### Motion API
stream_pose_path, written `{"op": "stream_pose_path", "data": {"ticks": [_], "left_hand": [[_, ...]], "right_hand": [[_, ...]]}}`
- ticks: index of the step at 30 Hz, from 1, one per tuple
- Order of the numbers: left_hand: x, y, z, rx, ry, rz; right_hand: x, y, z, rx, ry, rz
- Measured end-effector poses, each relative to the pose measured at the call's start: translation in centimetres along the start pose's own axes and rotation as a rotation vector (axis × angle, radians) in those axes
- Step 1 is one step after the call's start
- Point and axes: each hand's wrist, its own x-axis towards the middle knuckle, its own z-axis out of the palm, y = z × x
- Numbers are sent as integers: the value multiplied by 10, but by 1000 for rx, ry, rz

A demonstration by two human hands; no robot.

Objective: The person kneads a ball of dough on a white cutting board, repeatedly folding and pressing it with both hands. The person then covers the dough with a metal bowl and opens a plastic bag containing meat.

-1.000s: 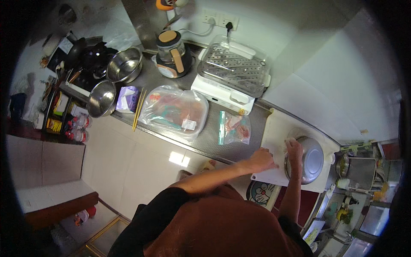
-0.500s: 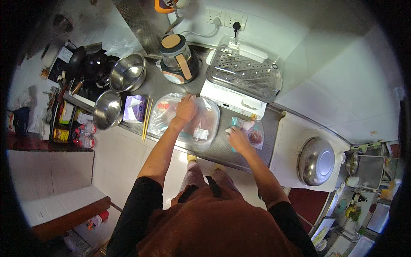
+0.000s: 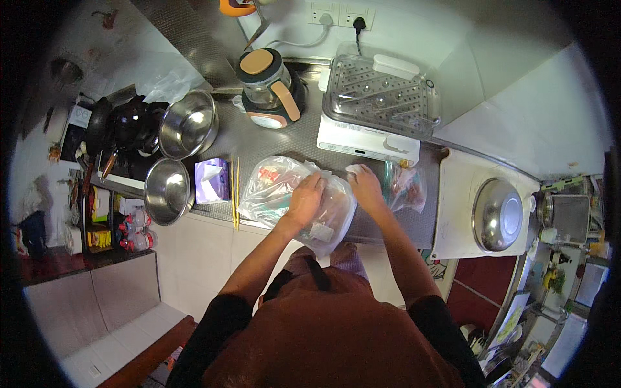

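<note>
Hands meet over a clear plastic bag [image 3: 284, 194] lying on the grey worktop [image 3: 259, 139], close to its front edge. The left hand [image 3: 307, 197] rests on top of the bag with fingers curled down into the plastic, gripping a fold of it near the middle. The right hand [image 3: 365, 184] is at the bag's right end, fingers bent and pinching the plastic at its upper corner. Something red and pale shows through the bag, but what it is I cannot tell. A white label sits on the bag near the front edge, below the left hand.

Just right of the right hand lies a smaller clear bag [image 3: 407, 187] with reddish contents, touching or almost touching the wrist. Left of the big bag, a pair of yellow chopsticks [image 3: 235, 191] lies straight, and beside them a small purple packet [image 3: 212, 181]. Further left, two steel bowls [image 3: 187, 126] sit near the worktop's left end, one behind the other. Behind the bag stand a blender jug with an orange lid [image 3: 268, 87] and a white steamer with a clear perforated tray [image 3: 381, 103]. To the right, a white board [image 3: 456, 207] carries an upturned steel bowl [image 3: 497, 215], well apart from both hands.
</note>
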Motion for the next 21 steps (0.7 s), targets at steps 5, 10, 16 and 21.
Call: {"op": "stream_pose_path", "data": {"ticks": [5, 10, 16, 21], "left_hand": [[-5, -6, -23, -237, 133, 54], [41, -57, -40, -25, 84, 48], [86, -91, -22, -112, -541, -170], [92, -97, -14, -244, -590, -137]], "right_hand": [[36, 1, 35, 23, -218, 109], [54, 6, 50, 255, -401, 196], [51, -2, 70, 112, -95, 272], [54, 6, 67, 598, -111, 319]]}}
